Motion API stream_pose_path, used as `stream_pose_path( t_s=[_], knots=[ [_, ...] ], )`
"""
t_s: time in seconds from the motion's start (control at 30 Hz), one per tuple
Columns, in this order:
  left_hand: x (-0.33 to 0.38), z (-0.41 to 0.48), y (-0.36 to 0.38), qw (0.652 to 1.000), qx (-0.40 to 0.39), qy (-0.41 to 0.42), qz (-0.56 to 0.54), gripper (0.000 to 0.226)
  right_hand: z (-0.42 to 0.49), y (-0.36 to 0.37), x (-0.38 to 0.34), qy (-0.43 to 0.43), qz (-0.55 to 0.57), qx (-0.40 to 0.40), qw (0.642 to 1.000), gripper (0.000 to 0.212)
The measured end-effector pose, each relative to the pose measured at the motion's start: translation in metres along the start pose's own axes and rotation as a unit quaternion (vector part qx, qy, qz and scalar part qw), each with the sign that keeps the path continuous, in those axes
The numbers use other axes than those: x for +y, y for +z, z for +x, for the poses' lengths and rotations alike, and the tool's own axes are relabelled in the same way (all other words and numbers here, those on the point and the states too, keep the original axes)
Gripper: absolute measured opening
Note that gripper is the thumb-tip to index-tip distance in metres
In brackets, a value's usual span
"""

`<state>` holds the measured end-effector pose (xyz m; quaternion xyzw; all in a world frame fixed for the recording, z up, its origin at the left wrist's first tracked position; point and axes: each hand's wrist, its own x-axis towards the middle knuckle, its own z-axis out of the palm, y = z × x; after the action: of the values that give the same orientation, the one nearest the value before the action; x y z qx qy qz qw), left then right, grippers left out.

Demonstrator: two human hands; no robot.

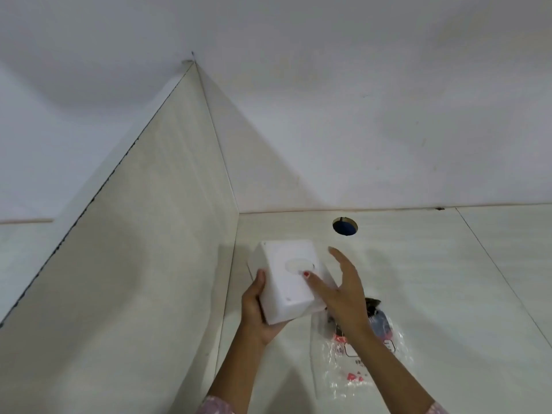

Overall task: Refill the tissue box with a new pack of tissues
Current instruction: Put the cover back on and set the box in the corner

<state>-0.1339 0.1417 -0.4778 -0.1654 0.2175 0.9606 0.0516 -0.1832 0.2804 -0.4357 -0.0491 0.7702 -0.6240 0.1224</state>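
A white plastic tissue box (286, 282) is lifted off the desk and tilted, its face with the oval slot turned toward me. My left hand (257, 309) grips it from below and on the left, thumb along its left edge. My right hand (340, 288) is spread, its thumb resting on the box's face just beside the slot and the fingers stretched out to the right of the box. On the desk under my right wrist lies a clear plastic tissue pack (358, 351) with red and dark printing, partly hidden by my arm.
The pale desk (433, 294) meets a white wall at the back. A round cable hole (345, 226) sits just behind the box. A tall pale divider panel (143, 249) stands along the desk's left side.
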Motion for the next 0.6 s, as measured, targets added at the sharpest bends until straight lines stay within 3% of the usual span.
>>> stream_pose_path(
  t_s=[0.03, 0.1, 0.17, 0.27, 0.4, 0.5, 0.6],
  knots=[
    [0.004, 0.008, -0.004, 1.000, 0.001, 0.005, -0.015, 0.081, 0.010, -0.002, -0.003, 0.080, 0.018, -0.017, 0.997, 0.069],
    [0.015, 0.025, -0.007, 1.000, 0.016, 0.003, -0.006, 0.076, 0.033, -0.005, 0.000, 0.211, 0.108, -0.104, 0.966, 0.062],
    [0.029, 0.046, -0.008, 0.995, 0.077, -0.003, 0.069, 0.064, 0.054, -0.004, 0.006, 0.247, 0.153, -0.127, 0.948, 0.046],
    [0.043, 0.081, -0.015, 0.939, 0.208, -0.001, 0.275, 0.043, 0.096, 0.005, 0.026, 0.240, 0.150, -0.029, 0.959, 0.038],
    [0.051, 0.119, -0.016, 0.881, 0.167, 0.037, 0.441, 0.041, 0.151, 0.030, 0.051, 0.199, 0.003, -0.004, 0.980, 0.039],
    [0.059, 0.146, -0.025, 0.808, 0.207, 0.105, 0.542, 0.045, 0.182, 0.047, 0.061, 0.148, -0.077, -0.035, 0.985, 0.032],
    [0.067, 0.164, -0.034, 0.752, 0.237, 0.155, 0.596, 0.051, 0.211, 0.058, 0.072, 0.127, -0.201, -0.023, 0.971, 0.043]
  ],
)
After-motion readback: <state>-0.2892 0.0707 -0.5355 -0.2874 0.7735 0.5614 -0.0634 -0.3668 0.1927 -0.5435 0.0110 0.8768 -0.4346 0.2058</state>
